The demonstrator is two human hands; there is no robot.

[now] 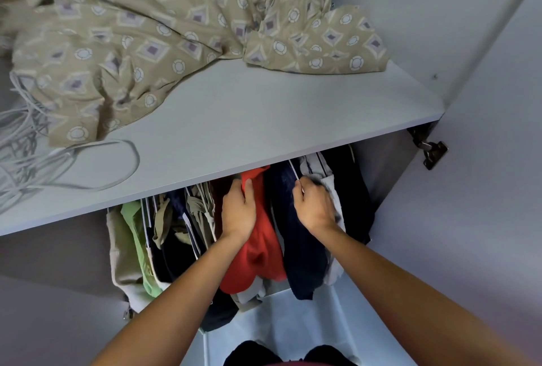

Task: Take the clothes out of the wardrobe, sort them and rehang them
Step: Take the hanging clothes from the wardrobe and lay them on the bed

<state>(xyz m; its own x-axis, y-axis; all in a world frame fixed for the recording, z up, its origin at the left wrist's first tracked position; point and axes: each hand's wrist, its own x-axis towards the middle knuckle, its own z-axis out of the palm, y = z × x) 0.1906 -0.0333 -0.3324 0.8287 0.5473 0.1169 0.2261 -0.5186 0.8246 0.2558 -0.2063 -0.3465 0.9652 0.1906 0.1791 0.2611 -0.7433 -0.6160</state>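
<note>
While the red garment hangs mid-rail under the shelf, its top is gripped by the left hand; the right hand pinches a hanger in navy clothes. 1 hanger should be unhooked cleanly.

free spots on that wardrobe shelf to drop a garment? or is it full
Bare patch: the shelf right half, between the patterned bedding and the front edge. Left end is crowded with white hangers. Below, the hanging clothes are packed tight around both hands; the wardrobe floor is bare.
</note>
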